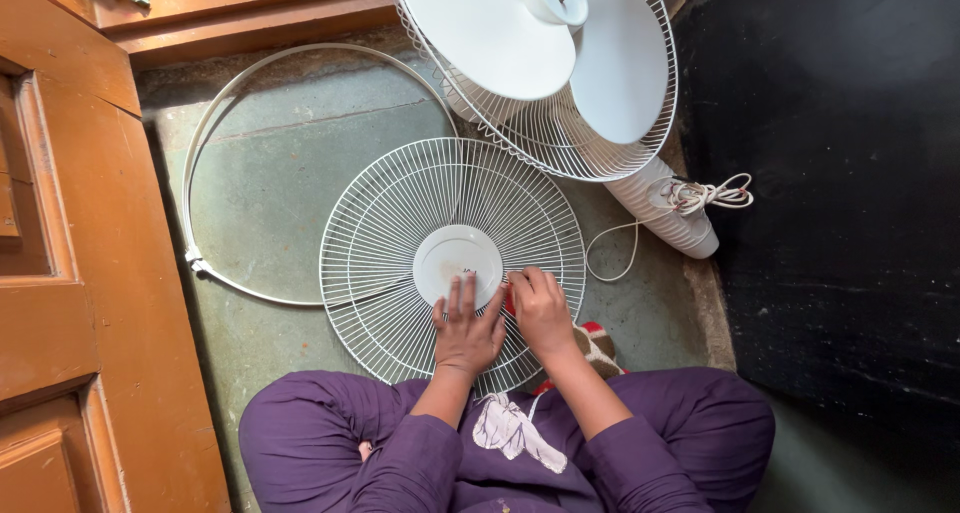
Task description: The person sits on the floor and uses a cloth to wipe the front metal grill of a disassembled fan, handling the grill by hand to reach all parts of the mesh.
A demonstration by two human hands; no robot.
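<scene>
A white wire fan guard (400, 213) lies flat on the green floor in front of me, with a round white centre disc (457, 260). My left hand (465, 331) rests flat on the guard, its fingers spread and touching the lower edge of the disc. Beside it, my right hand (541, 309) presses on the wires just right of the disc, fingers curled; something red (510, 303) shows between the hands, too hidden to name. Behind the guard the fan body (560, 63) leans, with white blades inside its rear cage.
A white plastic guard ring (215, 123) lies on the floor at the left. The fan's ribbed motor housing (668, 213) and coiled white cord (712, 195) lie at the right. An orange wooden door (70, 273) stands on the left, a black wall (840, 193) on the right.
</scene>
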